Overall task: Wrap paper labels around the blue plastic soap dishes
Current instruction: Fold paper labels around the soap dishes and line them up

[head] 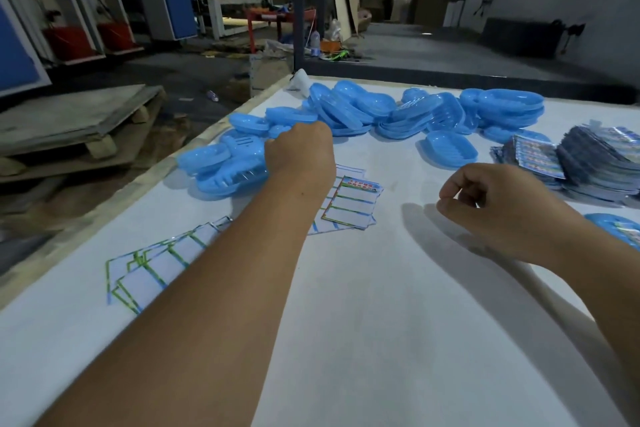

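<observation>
Many blue plastic soap dishes (349, 107) lie heaped across the far side of the white table (381, 322). A smaller heap of dishes (221, 163) sits at the far left. My left hand (299, 154) reaches into this left heap with its back toward me; its fingers are hidden among the dishes. Under that wrist lie a few paper labels (353, 201). More labels (156, 267) are fanned out nearer me on the left. My right hand (485, 204) hovers over the table with loosely curled fingers, holding nothing. A single dish (448, 149) lies beyond it.
Tall stacks of printed labels (588, 163) stand at the right edge. A dish with a label on it (620, 227) shows at the far right. The table's left edge (145, 184) drops to a floor with wooden pallets (76, 128).
</observation>
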